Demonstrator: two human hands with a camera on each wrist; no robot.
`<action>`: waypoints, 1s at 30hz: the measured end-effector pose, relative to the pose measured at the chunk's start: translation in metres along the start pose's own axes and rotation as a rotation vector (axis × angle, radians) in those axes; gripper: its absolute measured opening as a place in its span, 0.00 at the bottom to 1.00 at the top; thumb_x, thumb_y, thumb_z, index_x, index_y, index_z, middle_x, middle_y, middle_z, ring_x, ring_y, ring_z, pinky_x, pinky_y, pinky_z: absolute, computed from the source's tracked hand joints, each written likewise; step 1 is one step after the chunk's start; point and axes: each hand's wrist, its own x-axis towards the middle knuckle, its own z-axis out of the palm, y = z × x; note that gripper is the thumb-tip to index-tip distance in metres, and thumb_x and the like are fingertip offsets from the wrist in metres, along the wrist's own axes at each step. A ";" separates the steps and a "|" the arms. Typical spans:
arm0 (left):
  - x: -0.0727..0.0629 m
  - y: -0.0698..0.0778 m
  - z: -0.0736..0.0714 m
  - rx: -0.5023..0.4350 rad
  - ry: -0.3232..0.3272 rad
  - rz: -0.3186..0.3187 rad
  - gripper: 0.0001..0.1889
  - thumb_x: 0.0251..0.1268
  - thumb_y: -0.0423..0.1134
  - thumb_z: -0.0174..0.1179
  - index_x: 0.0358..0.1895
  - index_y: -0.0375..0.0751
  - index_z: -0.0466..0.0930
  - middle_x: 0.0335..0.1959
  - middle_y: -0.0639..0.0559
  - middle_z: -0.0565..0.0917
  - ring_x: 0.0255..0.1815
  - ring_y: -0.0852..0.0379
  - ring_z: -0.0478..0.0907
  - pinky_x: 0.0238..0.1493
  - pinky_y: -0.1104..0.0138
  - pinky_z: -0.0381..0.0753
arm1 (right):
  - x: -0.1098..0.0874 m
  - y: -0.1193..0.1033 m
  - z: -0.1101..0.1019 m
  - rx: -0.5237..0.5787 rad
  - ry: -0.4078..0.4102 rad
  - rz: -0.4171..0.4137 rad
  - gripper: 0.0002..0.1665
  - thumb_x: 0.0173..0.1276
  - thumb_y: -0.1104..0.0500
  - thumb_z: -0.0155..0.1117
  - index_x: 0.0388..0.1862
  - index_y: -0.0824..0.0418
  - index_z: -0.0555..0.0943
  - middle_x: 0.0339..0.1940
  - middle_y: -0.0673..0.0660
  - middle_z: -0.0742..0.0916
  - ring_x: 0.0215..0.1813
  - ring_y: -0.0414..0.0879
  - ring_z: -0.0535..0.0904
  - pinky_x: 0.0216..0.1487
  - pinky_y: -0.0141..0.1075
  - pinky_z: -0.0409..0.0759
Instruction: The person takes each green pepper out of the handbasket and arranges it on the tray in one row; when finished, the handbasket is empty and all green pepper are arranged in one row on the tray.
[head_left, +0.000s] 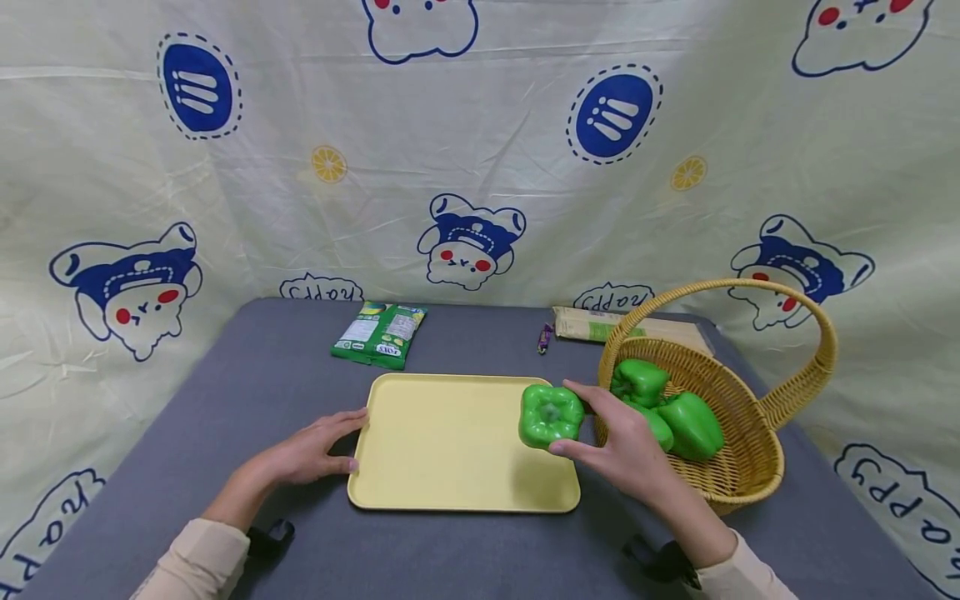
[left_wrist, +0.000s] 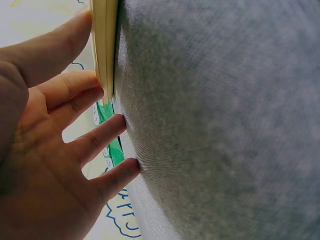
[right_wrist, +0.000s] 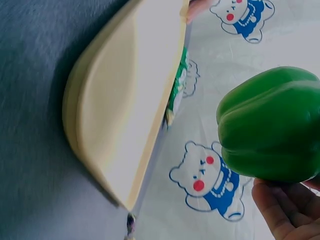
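Note:
A green bell pepper is pinched between the thumb and fingers of my right hand, raised over the right end of the pale yellow tray. The right wrist view shows that same bell pepper up close, above the tray's level. At the tray's left edge, my left hand has its fingers extended, thumb and fingertips against the rim. In the left wrist view the lower fingertips reach down to the cloth. Several more green peppers lie in the wicker basket beside my right hand.
Behind the tray lies a green snack packet. A small purple wrapped candy and a flat beige package are at the back right, the package partly behind the basket. A tall arched handle rises over the basket. Printed sheeting surrounds the grey table.

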 end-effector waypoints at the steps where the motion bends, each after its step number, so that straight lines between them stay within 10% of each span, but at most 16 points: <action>1: 0.000 0.000 0.000 -0.001 0.000 -0.002 0.38 0.60 0.46 0.62 0.70 0.33 0.59 0.73 0.36 0.59 0.71 0.31 0.54 0.65 0.37 0.57 | 0.001 -0.001 0.002 0.012 -0.006 -0.003 0.46 0.43 0.49 0.79 0.63 0.58 0.73 0.50 0.53 0.84 0.46 0.42 0.80 0.42 0.40 0.80; 30: -0.001 0.001 -0.001 -0.010 0.000 -0.007 0.39 0.60 0.47 0.62 0.71 0.34 0.58 0.73 0.37 0.58 0.71 0.32 0.53 0.65 0.36 0.55 | 0.024 -0.035 0.074 0.264 -0.214 0.085 0.43 0.48 0.41 0.74 0.61 0.59 0.74 0.50 0.52 0.84 0.46 0.42 0.82 0.48 0.36 0.82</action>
